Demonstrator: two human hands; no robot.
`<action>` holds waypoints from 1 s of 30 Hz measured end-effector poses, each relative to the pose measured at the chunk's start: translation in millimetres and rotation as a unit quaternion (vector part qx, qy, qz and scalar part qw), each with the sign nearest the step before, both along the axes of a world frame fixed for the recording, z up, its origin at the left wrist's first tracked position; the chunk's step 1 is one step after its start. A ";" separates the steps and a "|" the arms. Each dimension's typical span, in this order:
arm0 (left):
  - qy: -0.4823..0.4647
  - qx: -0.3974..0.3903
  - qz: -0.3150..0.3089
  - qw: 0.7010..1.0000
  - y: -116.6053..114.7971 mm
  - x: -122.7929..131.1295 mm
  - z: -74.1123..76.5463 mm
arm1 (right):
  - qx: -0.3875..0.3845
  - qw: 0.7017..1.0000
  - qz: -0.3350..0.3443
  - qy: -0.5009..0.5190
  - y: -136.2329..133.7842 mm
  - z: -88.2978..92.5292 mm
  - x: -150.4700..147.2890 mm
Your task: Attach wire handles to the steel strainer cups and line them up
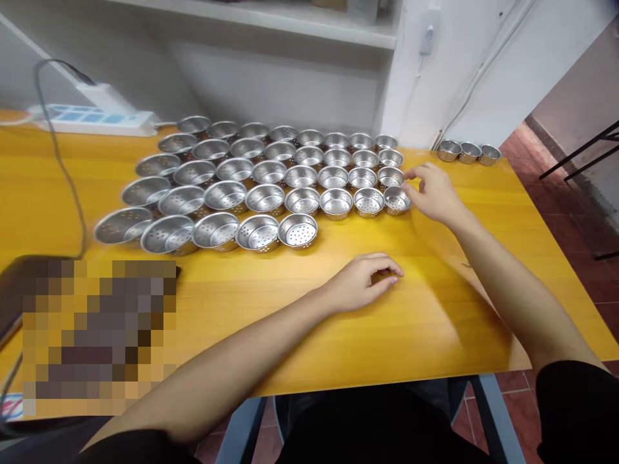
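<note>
Several small perforated steel cups [265, 187] stand in neat rows on the yellow wooden table [309, 335]. My right hand [432, 192] reaches to the right end of the rows, fingertips touching the last cup [397, 200] of the fourth row; the fingers are spread and hold nothing. My left hand [363, 281] rests on the table in front of the rows, fingers loosely curled, nothing visible in it. The front row ends at a cup [298, 231] left of this hand.
Three more steel cups [468, 152] stand apart at the table's far right corner. A white power strip [91, 118] with a grey cable lies at the back left. A blurred-out patch [99, 335] covers the front left. White shelving rises behind.
</note>
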State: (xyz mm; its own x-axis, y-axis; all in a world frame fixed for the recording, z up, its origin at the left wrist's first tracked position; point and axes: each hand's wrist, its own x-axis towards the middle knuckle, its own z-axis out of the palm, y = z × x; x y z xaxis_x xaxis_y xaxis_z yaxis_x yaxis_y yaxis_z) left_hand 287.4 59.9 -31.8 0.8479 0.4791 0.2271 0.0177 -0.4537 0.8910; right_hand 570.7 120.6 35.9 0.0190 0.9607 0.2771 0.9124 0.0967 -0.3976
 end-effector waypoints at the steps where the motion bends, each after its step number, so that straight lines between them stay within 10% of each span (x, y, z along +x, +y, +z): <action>1: 0.002 -0.001 0.000 1.000 0.2 -0.2 -0.1 | -0.002 1.000 -0.028 -0.001 16.2 2.5 7.0; 7: 0.009 -0.016 0.005 1.000 0.1 -3.4 0.8 | -0.083 0.993 -0.069 -0.054 126.1 9.9 44.5; 11: 0.009 -0.014 0.002 1.000 -1.1 -6.1 2.3 | -0.063 0.993 -0.095 -0.021 145.4 11.7 37.9; 18: 0.008 -0.019 -0.003 1.000 -2.3 -6.0 2.6 | -0.059 0.995 0.083 0.000 27.1 7.0 -1.7; 23: 0.009 -0.012 0.008 1.000 -2.5 -2.0 0.2 | -0.094 0.983 0.090 -0.131 -33.5 -14.3 -13.8; 30: -0.051 0.032 0.168 0.984 -1.2 -3.1 -18.9 | -0.136 0.978 0.110 -0.113 -123.2 -7.2 -22.8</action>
State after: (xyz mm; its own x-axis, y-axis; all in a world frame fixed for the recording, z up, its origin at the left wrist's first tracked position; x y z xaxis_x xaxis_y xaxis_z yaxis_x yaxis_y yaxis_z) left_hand 284.4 58.6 -50.7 0.6148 0.7113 0.3406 0.0890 -0.4918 0.8662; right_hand 548.0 -2.6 28.7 -0.2279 0.9735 -0.0158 0.9490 0.2185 -0.2272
